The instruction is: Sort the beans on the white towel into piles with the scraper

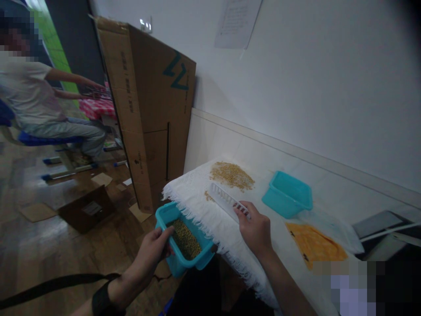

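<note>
My left hand (154, 246) grips the near-left rim of a turquoise plastic bin (180, 259), thumb over the edge. Small yellowish-green beans (186, 239) lie inside the bin, which is held just below the table's front edge. In my right hand (255, 226) is a white slotted plastic strip (225, 202), its long side down on the white fringed cloth (197, 184). Beyond the strip's far end a spread pile of tan beans (232, 174) lies on the cloth, and a few loose beans (208, 196) sit beside the strip's tip.
A second turquoise bin (287, 195) stands on the table near the wall, with an orange cloth bag (314, 245) to its right. At left rises a tall cardboard box (158, 101). Behind it sits another person (36, 96). Cardboard pieces (87, 210) lie on the floor.
</note>
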Demonstrator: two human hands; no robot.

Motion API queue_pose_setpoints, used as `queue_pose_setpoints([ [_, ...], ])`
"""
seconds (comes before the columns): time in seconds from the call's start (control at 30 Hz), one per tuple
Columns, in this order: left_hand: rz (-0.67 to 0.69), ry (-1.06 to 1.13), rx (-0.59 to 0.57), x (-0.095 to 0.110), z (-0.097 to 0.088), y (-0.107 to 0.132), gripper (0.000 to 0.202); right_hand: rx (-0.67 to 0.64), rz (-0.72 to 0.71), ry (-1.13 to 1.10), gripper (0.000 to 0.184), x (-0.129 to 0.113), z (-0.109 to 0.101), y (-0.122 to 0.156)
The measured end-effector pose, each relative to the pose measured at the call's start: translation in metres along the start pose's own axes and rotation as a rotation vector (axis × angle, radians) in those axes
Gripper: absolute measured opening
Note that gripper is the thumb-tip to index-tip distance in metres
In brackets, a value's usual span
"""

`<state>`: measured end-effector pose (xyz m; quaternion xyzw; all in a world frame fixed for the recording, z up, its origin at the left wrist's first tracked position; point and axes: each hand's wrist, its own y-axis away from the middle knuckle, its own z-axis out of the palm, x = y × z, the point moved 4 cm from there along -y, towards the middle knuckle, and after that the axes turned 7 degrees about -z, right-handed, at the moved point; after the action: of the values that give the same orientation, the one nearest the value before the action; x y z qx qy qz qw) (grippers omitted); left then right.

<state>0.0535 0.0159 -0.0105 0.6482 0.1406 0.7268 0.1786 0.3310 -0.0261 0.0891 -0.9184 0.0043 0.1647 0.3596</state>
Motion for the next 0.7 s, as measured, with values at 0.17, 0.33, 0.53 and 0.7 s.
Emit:
queue_pose_setpoints([
  [0.17,-0.003,0.008,0.001,0.001,0.001,0.000,0.037,0.000,-0.004,0.003,0.028,0.001,-0.001,0.002],
  [0.33,-0.015,-0.001,0.009,0.000,0.000,0.000,0.038,0.009,-0.004,-0.002,0.029,-0.001,-0.002,0.007],
  [0.53,-0.018,-0.006,0.009,0.002,0.001,0.002,0.037,0.029,0.015,-0.008,0.028,0.001,-0.006,0.014],
  [0.7,-0.019,-0.008,0.013,0.005,0.002,0.004,0.038,0.027,0.000,0.035,0.030,-0.001,-0.009,0.020],
])
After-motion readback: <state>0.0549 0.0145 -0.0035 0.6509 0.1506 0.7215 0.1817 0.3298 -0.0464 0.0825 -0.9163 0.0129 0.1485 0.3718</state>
